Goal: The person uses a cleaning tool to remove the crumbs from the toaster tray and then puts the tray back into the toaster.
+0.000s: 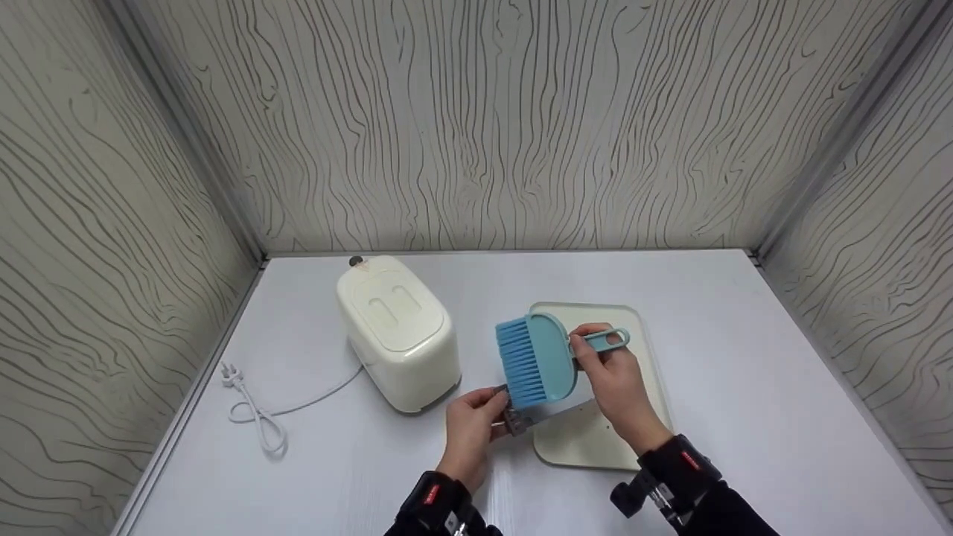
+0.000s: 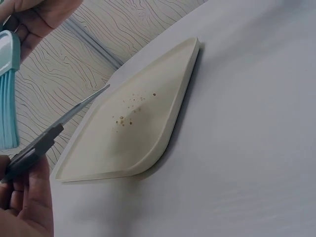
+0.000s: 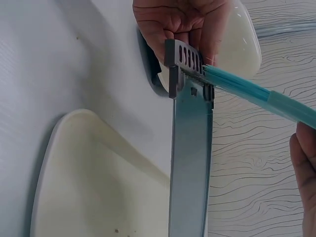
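Observation:
My left hand (image 1: 469, 432) grips the dark slotted end of a flat metal crumb tray (image 3: 191, 148), whose long plate extends over a cream serving tray (image 1: 584, 445). In my right hand (image 1: 619, 387) is the handle of a light-blue brush (image 1: 552, 357). The brush's bristles (image 3: 237, 83) point left and meet the crumb tray's slotted end in the right wrist view. Small brown crumbs (image 2: 122, 120) lie scattered on the serving tray, below the raised crumb tray.
A cream toaster (image 1: 398, 335) with two oblong recesses on top stands to the left of my hands. Its white cord (image 1: 320, 402) runs left to a plug (image 1: 232, 374) on the white table (image 1: 357, 484). Wood-patterned walls (image 1: 476, 134) enclose the back and sides.

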`<control>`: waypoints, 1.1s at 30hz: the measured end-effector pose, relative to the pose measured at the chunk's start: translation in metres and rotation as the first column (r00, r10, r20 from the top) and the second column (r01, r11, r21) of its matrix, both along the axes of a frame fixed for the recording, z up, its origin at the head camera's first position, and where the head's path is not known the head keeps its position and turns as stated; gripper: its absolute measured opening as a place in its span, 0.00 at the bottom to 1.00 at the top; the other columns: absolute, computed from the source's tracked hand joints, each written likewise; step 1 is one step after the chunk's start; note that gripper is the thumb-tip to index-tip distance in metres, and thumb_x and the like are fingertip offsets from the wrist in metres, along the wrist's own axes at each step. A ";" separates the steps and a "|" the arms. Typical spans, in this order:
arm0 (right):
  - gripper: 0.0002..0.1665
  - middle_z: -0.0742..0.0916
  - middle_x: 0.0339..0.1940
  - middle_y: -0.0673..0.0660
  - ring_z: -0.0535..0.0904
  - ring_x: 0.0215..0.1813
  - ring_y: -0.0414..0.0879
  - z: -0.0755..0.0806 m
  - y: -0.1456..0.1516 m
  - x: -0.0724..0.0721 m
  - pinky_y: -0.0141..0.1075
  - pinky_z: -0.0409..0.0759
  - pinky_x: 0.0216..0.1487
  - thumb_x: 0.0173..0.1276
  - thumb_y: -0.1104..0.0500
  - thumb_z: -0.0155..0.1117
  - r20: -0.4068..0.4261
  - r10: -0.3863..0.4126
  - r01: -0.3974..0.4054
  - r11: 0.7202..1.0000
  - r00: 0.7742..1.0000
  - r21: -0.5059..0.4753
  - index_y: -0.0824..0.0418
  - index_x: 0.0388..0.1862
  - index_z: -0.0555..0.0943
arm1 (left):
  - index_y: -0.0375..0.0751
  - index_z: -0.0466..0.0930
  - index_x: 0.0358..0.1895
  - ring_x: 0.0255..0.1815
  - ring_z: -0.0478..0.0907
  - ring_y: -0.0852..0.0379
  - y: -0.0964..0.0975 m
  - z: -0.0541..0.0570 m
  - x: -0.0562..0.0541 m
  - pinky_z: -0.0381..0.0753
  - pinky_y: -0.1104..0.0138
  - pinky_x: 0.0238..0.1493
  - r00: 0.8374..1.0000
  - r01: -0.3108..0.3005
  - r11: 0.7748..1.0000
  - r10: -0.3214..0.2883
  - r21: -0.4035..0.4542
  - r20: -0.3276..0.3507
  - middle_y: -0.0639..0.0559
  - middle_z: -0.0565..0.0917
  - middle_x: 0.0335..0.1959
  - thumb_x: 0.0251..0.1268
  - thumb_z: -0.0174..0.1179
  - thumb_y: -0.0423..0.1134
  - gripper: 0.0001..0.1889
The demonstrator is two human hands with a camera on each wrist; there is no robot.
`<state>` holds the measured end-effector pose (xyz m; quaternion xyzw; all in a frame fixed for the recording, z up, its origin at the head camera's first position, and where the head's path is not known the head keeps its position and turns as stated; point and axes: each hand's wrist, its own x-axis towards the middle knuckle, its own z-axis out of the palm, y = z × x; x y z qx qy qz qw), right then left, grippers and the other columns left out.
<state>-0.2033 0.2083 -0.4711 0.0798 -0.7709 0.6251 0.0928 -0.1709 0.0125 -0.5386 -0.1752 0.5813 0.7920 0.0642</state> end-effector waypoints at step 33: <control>0.14 0.86 0.43 0.58 0.80 0.40 0.38 -0.017 0.034 -0.012 0.27 0.79 0.40 0.81 0.55 0.56 -0.057 -0.079 0.089 0.973 0.995 0.211 0.63 0.55 0.79 | 0.27 0.81 0.48 0.30 0.83 0.56 -0.001 -0.002 0.001 0.86 0.63 0.35 0.999 -0.014 1.000 0.015 0.013 -0.040 0.46 0.83 0.34 0.71 0.62 0.31 0.10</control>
